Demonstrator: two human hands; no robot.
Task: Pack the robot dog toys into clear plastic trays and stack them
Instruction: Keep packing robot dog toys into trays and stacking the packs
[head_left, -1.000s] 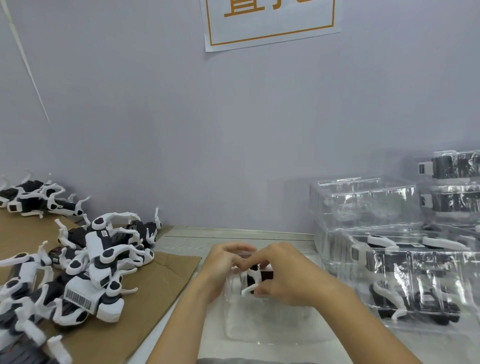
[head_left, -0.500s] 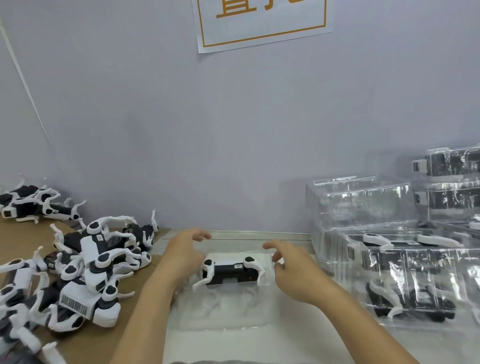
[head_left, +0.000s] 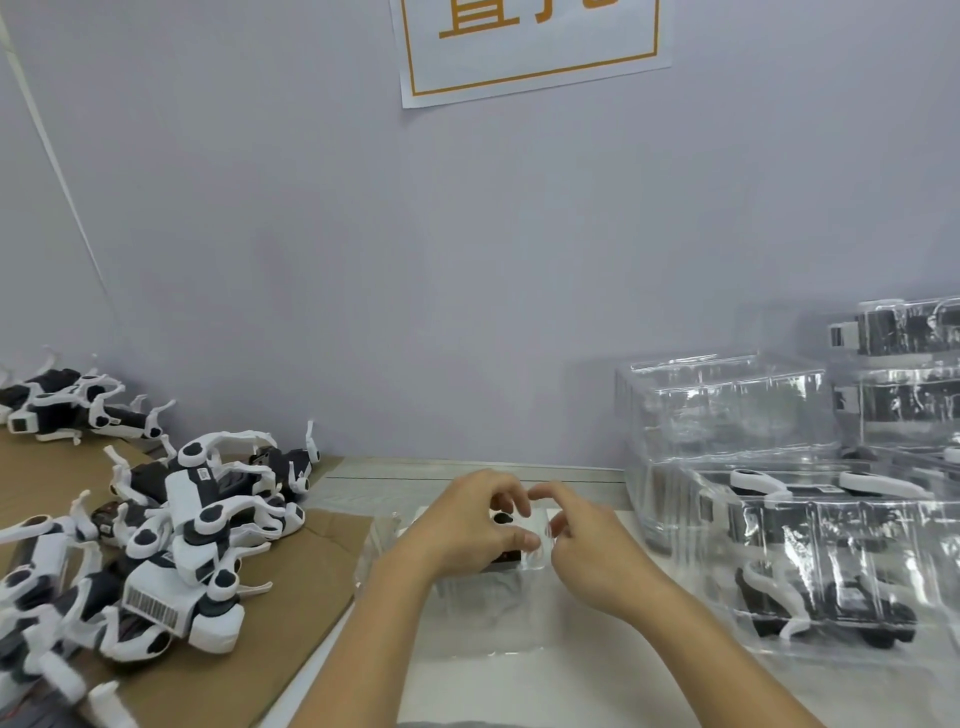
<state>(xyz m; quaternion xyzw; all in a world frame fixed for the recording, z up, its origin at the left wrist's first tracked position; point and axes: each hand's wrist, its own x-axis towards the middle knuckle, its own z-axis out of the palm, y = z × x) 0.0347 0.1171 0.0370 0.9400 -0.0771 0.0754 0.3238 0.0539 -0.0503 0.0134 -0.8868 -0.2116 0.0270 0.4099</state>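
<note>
I count one robot dog toy (head_left: 503, 540) in one clear tray (head_left: 467, 613); my left hand (head_left: 467, 525) grasps it, right hand (head_left: 592, 545) released.

The wall sign (head_left: 530, 47) shows cut-off orange characters, none readable

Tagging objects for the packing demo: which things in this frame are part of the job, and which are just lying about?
Part of the job:
- robot dog toy under the left hand
- clear tray it sits in, right hand beside it
- pile of unpacked toys
- packed trays
- empty tray stack

Just lying about:
- cardboard sheet
- wall sign
</note>
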